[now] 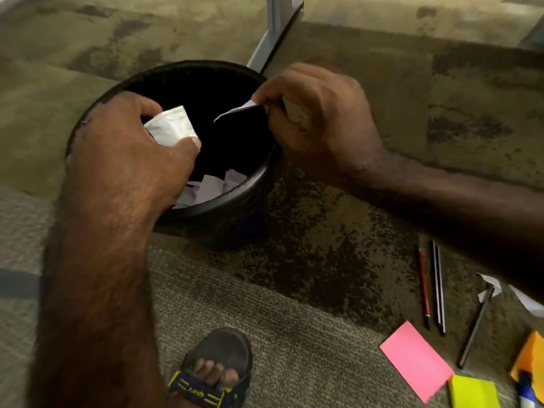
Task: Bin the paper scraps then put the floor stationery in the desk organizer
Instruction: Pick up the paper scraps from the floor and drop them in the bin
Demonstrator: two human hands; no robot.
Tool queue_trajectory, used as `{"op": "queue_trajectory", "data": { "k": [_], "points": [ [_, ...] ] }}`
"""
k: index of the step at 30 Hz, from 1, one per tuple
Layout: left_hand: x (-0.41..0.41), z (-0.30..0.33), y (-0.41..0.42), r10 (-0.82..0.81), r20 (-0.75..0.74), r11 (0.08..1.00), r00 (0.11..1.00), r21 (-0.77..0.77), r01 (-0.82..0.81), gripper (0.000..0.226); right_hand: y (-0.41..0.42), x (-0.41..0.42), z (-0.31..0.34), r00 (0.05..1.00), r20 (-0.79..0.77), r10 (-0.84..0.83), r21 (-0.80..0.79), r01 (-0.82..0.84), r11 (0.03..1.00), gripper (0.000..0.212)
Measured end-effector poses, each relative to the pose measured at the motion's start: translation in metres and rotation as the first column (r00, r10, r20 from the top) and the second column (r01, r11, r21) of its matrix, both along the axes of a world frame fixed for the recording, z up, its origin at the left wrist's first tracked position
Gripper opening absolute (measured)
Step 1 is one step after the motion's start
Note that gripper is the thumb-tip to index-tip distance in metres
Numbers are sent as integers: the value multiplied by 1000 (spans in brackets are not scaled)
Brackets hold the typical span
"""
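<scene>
A round black bin (253,184) stands on the carpet with several white paper scraps (212,187) at its bottom. My left hand (129,151) is over the bin's left rim and grips a crumpled white paper (172,126). My right hand (318,113) is over the right rim and holds another white scrap (235,111) whose tip points into the bin. On the floor at lower right lie a red pencil (424,287), two dark pencils (438,287), a dark pen (475,328), a pink sticky pad (415,360), a yellow pad (471,391) and an orange pad (530,354).
A grey desk leg (276,28) stands just behind the bin. More white paper (527,301) lies at the right edge near my right forearm. My sandalled foot (217,372) is at the bottom centre. A blue-and-white object (527,393) sits in the lower right corner.
</scene>
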State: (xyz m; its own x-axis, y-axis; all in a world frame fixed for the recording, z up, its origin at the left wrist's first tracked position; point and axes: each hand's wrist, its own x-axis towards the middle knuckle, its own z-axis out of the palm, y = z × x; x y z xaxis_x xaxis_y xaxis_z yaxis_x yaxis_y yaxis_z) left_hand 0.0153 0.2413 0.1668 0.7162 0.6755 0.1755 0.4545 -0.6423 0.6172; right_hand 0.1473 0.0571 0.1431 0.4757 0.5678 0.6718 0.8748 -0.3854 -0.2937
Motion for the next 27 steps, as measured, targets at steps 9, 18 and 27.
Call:
{"op": "queue_trajectory", "data": {
  "k": [9,18,27],
  "points": [
    [3,8,-20,-19,-106,1000,994,1,19,78,-5,-1,-4,999,-50,-3,-110,-3,994,23],
    [31,7,-91,-229,-7,973,973,23,229,61,-68,5,-7,991,-46,-129,-162,120,979,21],
    [64,-21,-183,-472,-35,882,881,-17,471,60,-169,9,-19,943,-70,-327,-237,302,923,22]
  ]
}}
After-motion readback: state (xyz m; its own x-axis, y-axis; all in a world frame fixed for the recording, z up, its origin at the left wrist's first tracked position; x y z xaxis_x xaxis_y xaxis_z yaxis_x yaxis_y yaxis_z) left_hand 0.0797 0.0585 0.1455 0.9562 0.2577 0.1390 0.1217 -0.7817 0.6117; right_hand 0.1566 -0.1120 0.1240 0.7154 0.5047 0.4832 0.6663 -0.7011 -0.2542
